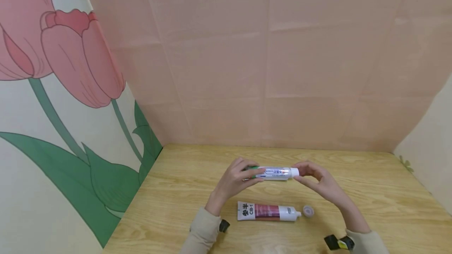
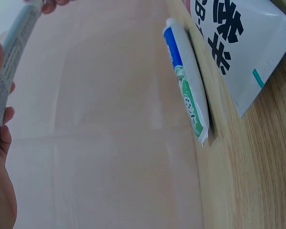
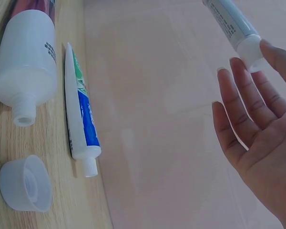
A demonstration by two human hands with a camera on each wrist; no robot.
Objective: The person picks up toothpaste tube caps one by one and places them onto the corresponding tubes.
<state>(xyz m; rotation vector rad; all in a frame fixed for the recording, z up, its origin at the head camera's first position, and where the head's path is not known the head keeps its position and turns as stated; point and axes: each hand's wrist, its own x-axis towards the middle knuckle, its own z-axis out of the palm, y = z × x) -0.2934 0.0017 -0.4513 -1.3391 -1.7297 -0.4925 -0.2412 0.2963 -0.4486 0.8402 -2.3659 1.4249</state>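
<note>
My left hand (image 1: 234,180) grips a white toothpaste tube (image 1: 276,172) by its tail end, holding it sideways above the table. At the tube's other end, my right hand (image 1: 324,185) pinches the white cap (image 3: 250,50) between thumb and fingertips. The cap is on the tube. Below the hands lies a white and dark-pink toothpaste tube (image 1: 267,212) with its nozzle bare, pointing right. A loose white cap (image 1: 308,211) rests beside that nozzle. Farther back, a white, blue and green toothpaste tube (image 2: 187,82) lies with its nozzle bare, mostly hidden behind the held tube in the head view.
Under everything is a wood-grain table (image 1: 169,207). A pink sheet (image 1: 265,69) hangs at its back edge, and a wall painted with tulips (image 1: 81,58) stands to the left. Each wrist carries a black strap mount (image 1: 224,225).
</note>
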